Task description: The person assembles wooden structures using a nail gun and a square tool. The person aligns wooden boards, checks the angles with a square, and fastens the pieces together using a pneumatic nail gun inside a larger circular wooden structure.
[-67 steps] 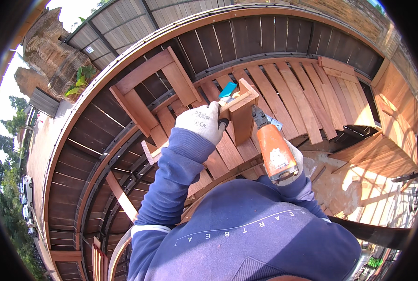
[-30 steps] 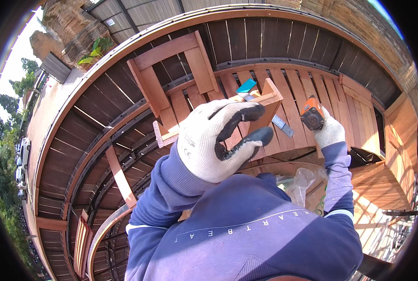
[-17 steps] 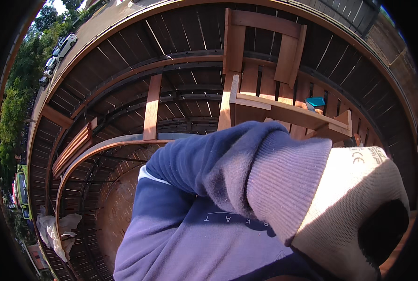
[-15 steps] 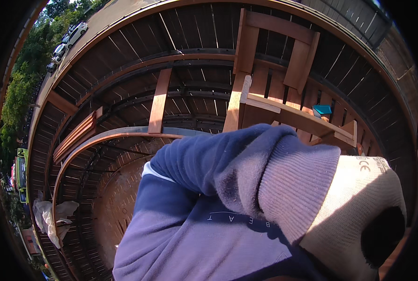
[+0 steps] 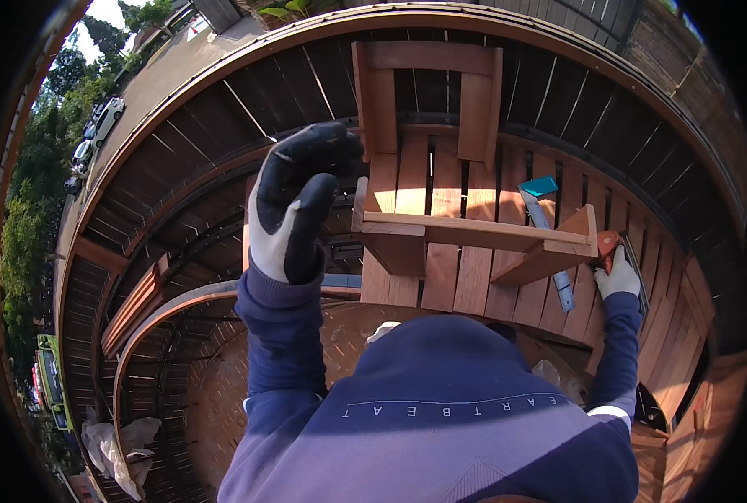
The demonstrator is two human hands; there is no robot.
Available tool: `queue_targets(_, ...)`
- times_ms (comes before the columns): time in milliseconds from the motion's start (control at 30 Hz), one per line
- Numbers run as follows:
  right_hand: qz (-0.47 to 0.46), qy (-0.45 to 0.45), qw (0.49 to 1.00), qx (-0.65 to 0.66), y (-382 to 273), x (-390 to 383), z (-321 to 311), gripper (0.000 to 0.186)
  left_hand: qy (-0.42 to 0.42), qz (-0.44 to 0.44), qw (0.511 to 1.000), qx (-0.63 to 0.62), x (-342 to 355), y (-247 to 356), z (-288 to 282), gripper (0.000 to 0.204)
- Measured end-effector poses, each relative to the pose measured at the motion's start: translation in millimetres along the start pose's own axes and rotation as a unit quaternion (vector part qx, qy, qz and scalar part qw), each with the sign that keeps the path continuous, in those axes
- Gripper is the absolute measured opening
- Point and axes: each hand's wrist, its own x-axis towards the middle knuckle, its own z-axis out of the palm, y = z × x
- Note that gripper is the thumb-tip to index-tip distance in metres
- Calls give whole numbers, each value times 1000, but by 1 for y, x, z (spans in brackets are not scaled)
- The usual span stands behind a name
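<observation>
Outdoors in daylight, ringed by a curved wall (image 5: 340,75) of dark boards, with trees (image 5: 34,180) and parked cars (image 5: 98,126) beyond at upper left. Inside that, a curved counter (image 5: 482,194) of reddish-brown slats, part sunlit, part shaded.

On it, between the two hands: a wooden frame (image 5: 474,230), made of one long board with shorter boards set across near both ends. Seemingly joined already, to judge by how squarely held together; cannot see screws or nails, so cannot say how firmly. Nothing linking the near ends of the short boards, so probably only part built. Farther back, near the wall, a second frame (image 5: 428,57), upright and apparently assembled too. Off to the left, a small stack of boards (image 5: 134,302), by the look of it not yet used.

Raised near the frame's left end, apart from the wood: left hand (image 5: 288,210), gloved, fingers loosely bent toward the thumb, nothing visible between. Just beside the right end: right hand (image 5: 620,275), gloved, fingers wrapped around an orange power tool (image 5: 608,243), mostly hidden. Slanting behind the long board, a metal ruler (image 5: 564,289), with a teal block (image 5: 540,185) at the far end.
</observation>
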Motion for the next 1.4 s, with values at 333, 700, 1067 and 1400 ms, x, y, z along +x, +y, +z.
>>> queue_targets(333,-122,218,791,558,-80,-103,-25,62,-145,-174,950,-213,-12,-158,-44,92)
queue_targets(700,-60,244,963,102,-119,-75,60,46,-100,-155,931,-315,-15,-174,-32,67)
queue_targets(1067,-28,110,991,-69,-115,-64,41,51,-60,-144,890,-429,2,-155,-88,61)
queue_targets(1400,-167,60,971,-158,-99,-50,43,52,86,-167,885,-427,-8,-132,-53,54)
